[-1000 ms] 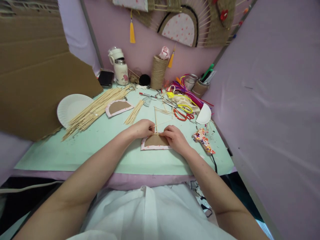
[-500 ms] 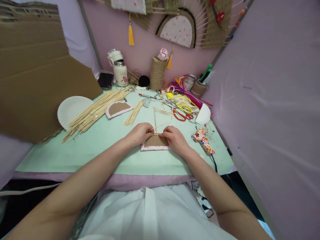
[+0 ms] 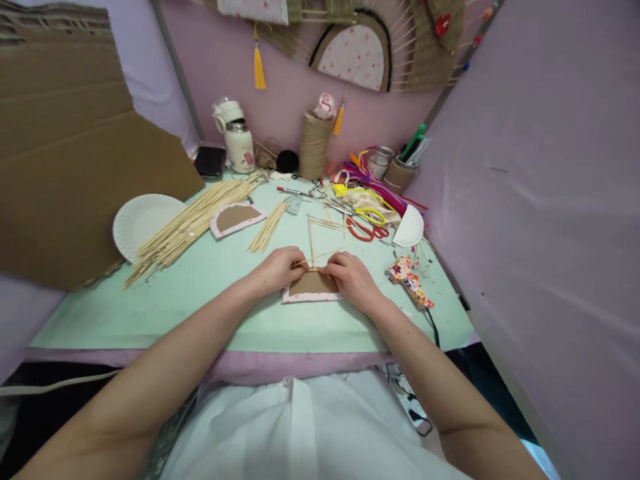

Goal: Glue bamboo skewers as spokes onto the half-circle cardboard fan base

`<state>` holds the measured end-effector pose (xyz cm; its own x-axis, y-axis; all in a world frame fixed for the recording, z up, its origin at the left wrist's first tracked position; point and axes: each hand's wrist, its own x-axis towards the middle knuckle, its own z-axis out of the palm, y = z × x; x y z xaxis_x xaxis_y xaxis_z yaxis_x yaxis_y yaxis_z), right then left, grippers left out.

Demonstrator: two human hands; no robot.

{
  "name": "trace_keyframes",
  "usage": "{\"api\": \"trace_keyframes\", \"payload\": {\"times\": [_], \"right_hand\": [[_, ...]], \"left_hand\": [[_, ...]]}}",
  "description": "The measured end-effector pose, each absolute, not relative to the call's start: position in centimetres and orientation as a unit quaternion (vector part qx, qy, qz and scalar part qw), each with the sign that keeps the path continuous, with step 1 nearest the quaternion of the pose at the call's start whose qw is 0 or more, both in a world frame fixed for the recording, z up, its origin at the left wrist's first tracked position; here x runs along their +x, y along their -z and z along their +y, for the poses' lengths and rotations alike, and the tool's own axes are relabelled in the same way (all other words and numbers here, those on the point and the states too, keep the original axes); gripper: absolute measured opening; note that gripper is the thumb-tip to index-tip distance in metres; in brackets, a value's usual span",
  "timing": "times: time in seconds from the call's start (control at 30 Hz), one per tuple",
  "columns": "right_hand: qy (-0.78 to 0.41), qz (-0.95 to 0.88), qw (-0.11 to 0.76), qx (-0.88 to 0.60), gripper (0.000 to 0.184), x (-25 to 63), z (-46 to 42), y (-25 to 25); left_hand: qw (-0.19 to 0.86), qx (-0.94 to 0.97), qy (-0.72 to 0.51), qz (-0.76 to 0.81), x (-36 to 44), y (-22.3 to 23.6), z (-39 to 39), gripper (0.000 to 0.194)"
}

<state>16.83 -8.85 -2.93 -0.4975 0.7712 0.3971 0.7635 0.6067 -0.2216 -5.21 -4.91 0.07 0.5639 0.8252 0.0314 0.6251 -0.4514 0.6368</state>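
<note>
My left hand [image 3: 287, 268] clamps a thin stick [image 3: 327, 253]; I cannot tell whether my right hand [image 3: 354, 276] grips. Scissors [image 3: 361, 231] and glue gun [image 3: 410, 282] lie centre-right.

"What is the person wearing?"

"A loose white garment [image 3: 240, 433], softly creased, with a narrow white band [image 3: 301, 427] down its middle, bunched at the top."

"And the arms?"

"Forearms [image 3: 195, 323] bare, like the left hand [image 3: 281, 268] and right hand [image 3: 354, 279]."
</note>
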Motion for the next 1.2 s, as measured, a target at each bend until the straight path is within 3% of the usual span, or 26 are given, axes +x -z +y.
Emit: {"api": "trace_keyframes", "payload": {"times": [0.27,1.0,1.2], "right_hand": [[-0.009,-0.870,0.228,-0.437,0.018,16.8,-9.0,2.9],[-0.110,-0.844,0.258,-0.458,0.031,16.6,-9.4,1.3],[-0.115,-0.841,0.269,-0.456,0.027,16.6,-9.4,1.3]], "left_hand": [[0.340,0.808,-0.159,0.454,-5.3,-0.3,-4.7,0.014],[0.451,0.748,-0.118,0.472,-5.8,0.3,-4.5,0.015],[0.458,0.744,-0.132,0.468,-5.9,0.4,-4.7,0.016]]}}
